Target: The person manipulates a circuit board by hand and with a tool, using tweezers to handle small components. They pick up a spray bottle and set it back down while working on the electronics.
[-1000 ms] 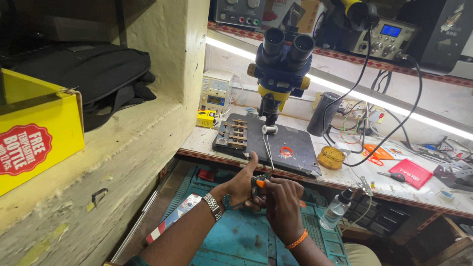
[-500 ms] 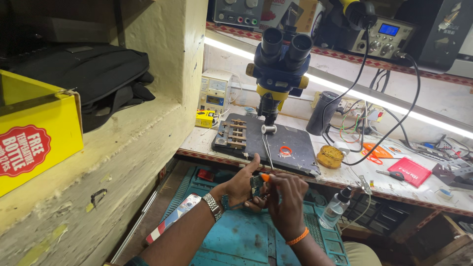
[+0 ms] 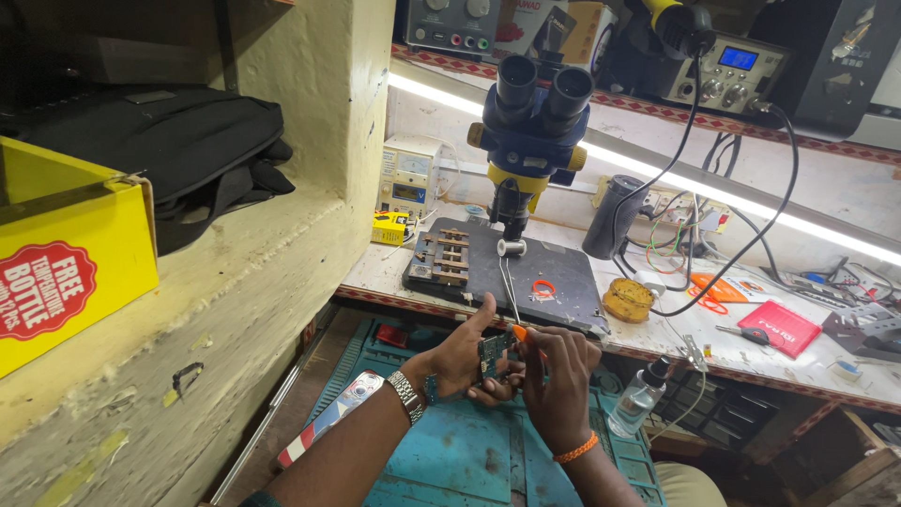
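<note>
My left hand (image 3: 457,361) pinches the small circuit board (image 3: 491,355) just below the microscope (image 3: 531,131); my right hand (image 3: 560,376) grips an orange-tipped tool (image 3: 519,332) against it. A slip could gouge the board.

Both forearms are bare to the lower edge of the frame, the left hand (image 3: 460,361) wearing a silver metal-link wristwatch (image 3: 406,396) and the right hand (image 3: 560,376) a thin orange band (image 3: 575,449) around its wrist.

Single head view, angled down and forward, near the workbench (image 3: 657,343)
</note>
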